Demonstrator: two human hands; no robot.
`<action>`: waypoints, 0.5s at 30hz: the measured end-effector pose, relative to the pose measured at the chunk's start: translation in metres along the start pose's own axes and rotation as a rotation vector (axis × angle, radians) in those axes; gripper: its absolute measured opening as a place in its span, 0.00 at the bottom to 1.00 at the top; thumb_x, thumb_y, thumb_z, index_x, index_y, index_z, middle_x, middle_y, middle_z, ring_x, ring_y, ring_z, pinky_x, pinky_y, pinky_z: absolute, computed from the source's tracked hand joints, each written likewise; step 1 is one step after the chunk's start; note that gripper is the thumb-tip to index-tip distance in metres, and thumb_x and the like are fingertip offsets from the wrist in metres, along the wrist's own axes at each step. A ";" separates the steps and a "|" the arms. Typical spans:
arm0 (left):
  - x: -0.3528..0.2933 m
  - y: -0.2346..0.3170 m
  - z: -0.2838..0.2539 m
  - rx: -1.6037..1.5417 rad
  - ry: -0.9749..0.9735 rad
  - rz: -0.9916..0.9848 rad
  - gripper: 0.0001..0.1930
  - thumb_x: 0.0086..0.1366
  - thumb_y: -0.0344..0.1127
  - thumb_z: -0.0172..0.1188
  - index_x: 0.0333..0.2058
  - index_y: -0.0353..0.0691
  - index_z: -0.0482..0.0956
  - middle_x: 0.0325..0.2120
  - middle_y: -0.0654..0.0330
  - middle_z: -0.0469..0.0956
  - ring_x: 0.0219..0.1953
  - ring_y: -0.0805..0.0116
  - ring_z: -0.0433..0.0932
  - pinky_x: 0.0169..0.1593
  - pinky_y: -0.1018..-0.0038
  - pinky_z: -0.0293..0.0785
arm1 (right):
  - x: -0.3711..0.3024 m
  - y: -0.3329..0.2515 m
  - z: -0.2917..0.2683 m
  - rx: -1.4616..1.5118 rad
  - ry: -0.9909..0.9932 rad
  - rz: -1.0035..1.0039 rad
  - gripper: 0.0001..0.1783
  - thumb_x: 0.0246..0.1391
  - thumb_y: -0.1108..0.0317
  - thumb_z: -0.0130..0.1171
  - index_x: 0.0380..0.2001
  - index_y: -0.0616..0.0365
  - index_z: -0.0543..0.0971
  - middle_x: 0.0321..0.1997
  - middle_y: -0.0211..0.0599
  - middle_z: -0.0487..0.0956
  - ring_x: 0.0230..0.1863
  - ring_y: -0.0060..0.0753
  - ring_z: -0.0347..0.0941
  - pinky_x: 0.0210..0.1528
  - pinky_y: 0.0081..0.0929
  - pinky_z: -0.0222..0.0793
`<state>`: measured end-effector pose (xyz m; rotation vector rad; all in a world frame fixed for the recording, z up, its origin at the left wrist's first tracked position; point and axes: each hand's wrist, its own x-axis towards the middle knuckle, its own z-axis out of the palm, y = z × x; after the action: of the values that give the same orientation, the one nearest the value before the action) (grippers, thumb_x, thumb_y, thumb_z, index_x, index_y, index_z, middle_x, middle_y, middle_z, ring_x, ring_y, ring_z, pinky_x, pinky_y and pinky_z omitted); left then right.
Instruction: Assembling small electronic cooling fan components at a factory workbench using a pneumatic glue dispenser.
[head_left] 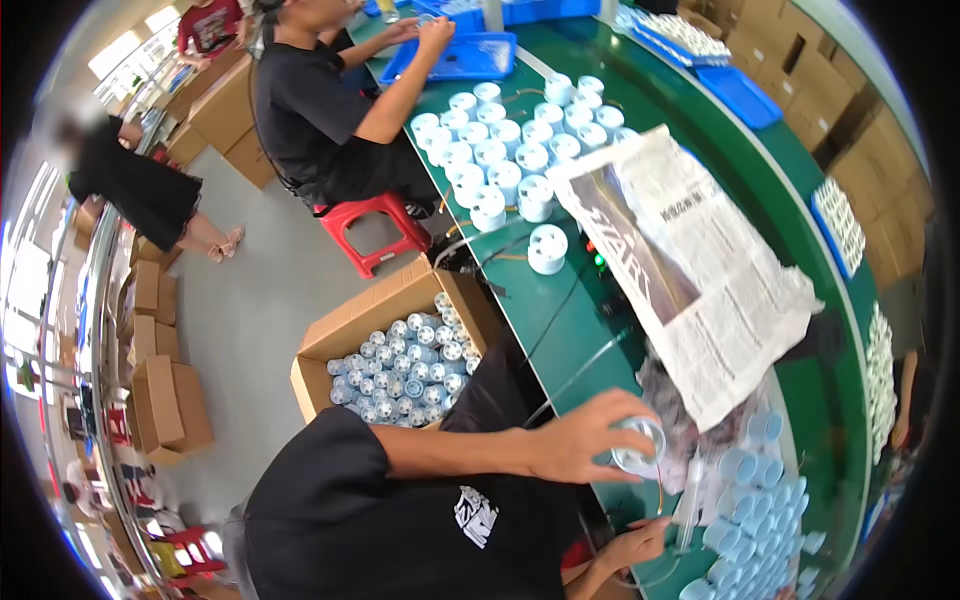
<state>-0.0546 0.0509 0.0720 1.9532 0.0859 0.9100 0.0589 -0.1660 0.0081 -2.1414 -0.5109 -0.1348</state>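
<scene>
My left hand (pixel 585 437) is closed round a light blue plastic cup-shaped part (pixel 640 446), whose round end faces up and right. A thin orange-brown wire (pixel 660 494) hangs from this part toward my right hand (pixel 638 546). The fingertips of my right hand are pinched at the wire's lower end. Just right of it, a clear syringe-like tube (pixel 690 500) lies on the green table. A heap of light blue plastic cups (pixel 745 510) spreads beyond that. One finished-looking white-topped blue part (pixel 547 249) stands apart, with a wire out of its side.
A newspaper sheet (pixel 740 270) covers part of the table (pixel 530 340). Rows of blue parts (pixel 505 150) stand farther off. An open cardboard box (pixel 330 340) of similar parts sits at left. A co-worker (pixel 320 110) sits beyond a red stool (pixel 370 230); blue trays (pixel 480 58) lie behind.
</scene>
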 end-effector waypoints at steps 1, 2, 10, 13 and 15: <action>0.008 0.002 -0.031 0.105 0.087 0.033 0.25 0.52 0.37 0.70 0.49 0.47 0.71 0.50 0.54 0.67 0.53 0.53 0.66 0.57 0.61 0.62 | -0.005 0.001 0.005 -0.028 -0.039 -0.011 0.30 0.68 0.60 0.40 0.11 0.65 0.64 0.10 0.37 0.61 0.13 0.33 0.56 0.19 0.35 0.53; 0.019 0.002 -0.060 0.106 0.230 -0.029 0.30 0.51 0.37 0.71 0.52 0.45 0.68 0.51 0.54 0.67 0.54 0.55 0.67 0.57 0.62 0.62 | -0.009 -0.001 0.009 -0.079 -0.066 -0.129 0.29 0.67 0.62 0.40 0.11 0.65 0.65 0.10 0.40 0.63 0.13 0.37 0.57 0.19 0.36 0.53; 0.164 -0.179 -0.340 0.873 0.720 -0.252 0.28 0.47 0.34 0.69 0.48 0.43 0.68 0.39 0.45 0.77 0.40 0.47 0.78 0.45 0.59 0.73 | -0.005 0.000 0.028 -0.202 -0.041 -0.437 0.22 0.60 0.74 0.48 0.12 0.64 0.62 0.13 0.44 0.59 0.14 0.46 0.55 0.18 0.41 0.48; 0.177 -0.259 -0.391 1.012 0.494 -0.535 0.35 0.41 0.41 0.73 0.48 0.43 0.65 0.39 0.45 0.78 0.46 0.44 0.76 0.48 0.59 0.73 | -0.003 0.001 0.034 -0.214 -0.012 -0.401 0.21 0.58 0.75 0.50 0.11 0.63 0.61 0.13 0.44 0.59 0.14 0.46 0.56 0.18 0.42 0.48; 0.160 -0.292 -0.415 1.094 0.443 -0.716 0.29 0.43 0.40 0.70 0.45 0.39 0.70 0.39 0.47 0.79 0.47 0.48 0.77 0.49 0.59 0.73 | 0.000 -0.007 0.037 -0.213 0.002 -0.435 0.20 0.57 0.76 0.51 0.11 0.62 0.61 0.13 0.43 0.60 0.14 0.47 0.56 0.18 0.42 0.49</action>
<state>-0.1136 0.5793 0.0484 2.2959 1.7213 0.8261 0.0526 -0.1329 -0.0087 -2.2029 -0.9941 -0.4505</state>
